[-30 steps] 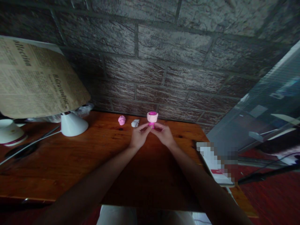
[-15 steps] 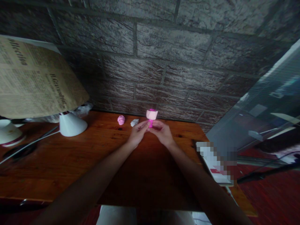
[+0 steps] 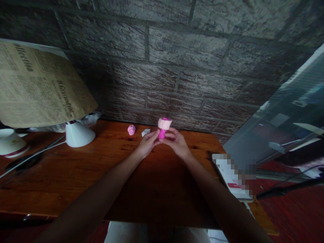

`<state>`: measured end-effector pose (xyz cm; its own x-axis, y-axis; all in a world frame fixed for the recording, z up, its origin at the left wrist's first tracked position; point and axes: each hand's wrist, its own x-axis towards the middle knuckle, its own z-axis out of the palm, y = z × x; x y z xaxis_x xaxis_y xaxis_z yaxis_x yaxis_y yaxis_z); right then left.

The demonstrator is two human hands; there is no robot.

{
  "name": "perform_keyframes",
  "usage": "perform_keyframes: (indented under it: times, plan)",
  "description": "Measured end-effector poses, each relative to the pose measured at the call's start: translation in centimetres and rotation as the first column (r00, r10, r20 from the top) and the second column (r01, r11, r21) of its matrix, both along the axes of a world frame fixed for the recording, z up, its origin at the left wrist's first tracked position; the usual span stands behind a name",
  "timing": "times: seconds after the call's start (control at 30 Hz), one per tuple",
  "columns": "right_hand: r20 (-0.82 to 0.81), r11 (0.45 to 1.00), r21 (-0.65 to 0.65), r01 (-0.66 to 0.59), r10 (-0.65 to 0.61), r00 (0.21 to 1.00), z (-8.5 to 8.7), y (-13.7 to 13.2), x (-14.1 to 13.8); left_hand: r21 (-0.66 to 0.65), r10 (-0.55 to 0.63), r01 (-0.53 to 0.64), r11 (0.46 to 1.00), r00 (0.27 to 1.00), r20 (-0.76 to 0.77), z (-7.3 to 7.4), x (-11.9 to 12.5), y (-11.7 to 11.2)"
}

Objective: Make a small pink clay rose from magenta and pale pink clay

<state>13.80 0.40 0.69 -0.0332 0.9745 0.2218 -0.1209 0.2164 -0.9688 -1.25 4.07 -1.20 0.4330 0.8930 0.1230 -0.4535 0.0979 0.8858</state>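
Between my two hands, upright above the wooden table (image 3: 76, 182), is a pink modelling-clay piece (image 3: 165, 124). A pale pink band wraps its wide top, with magenta showing above it and a narrower magenta stem below. My left hand (image 3: 148, 144) has its fingers closed against the stem's left side. From the right, my right hand (image 3: 179, 144) grips the same stem with thumb and curled fingers; part of the stem is hidden behind the fingertips. A small white lump (image 3: 145, 132) lies just beyond my left hand, and a pink lump (image 3: 131, 130) sits left of it.
A lamp with a newsprint shade (image 3: 43, 87) and white base (image 3: 79, 135) stands at the left, near a white cup (image 3: 11, 143). A stone-block wall (image 3: 162, 77) rises behind the table. At the right edge lies a blurred-out flat white object (image 3: 238, 192).
My fingers have shifted on the clay piece, and more of its magenta stem now shows. Its top leans slightly more to the right. The lumps remain in place.
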Motion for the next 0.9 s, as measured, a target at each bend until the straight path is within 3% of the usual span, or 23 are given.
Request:
perform_keyframes:
  times: [0.1,0.33,0.7,0.9]
  plan:
    - [-0.038,0.996,-0.039,-0.082,0.080,0.996,0.1,0.0,0.2,-0.006,-0.145,0.145,0.989,0.989,0.022,0.0,-0.6,0.5]
    - [-0.047,0.980,-0.053,-0.192,0.190,0.981,0.4,-0.3,0.5,0.021,-0.271,0.271,0.962,0.962,-0.001,-0.1,-1.7,1.1]
    - [-0.020,0.981,-0.014,-0.192,0.192,0.981,0.0,-0.2,0.3,0.025,-0.186,0.185,0.982,0.982,0.021,0.2,-1.5,0.6]
    - [-0.012,0.972,-0.039,-0.230,0.230,0.973,-0.1,-0.2,1.0,0.070,-0.201,0.201,0.977,0.979,-0.011,0.2,-1.6,0.6]
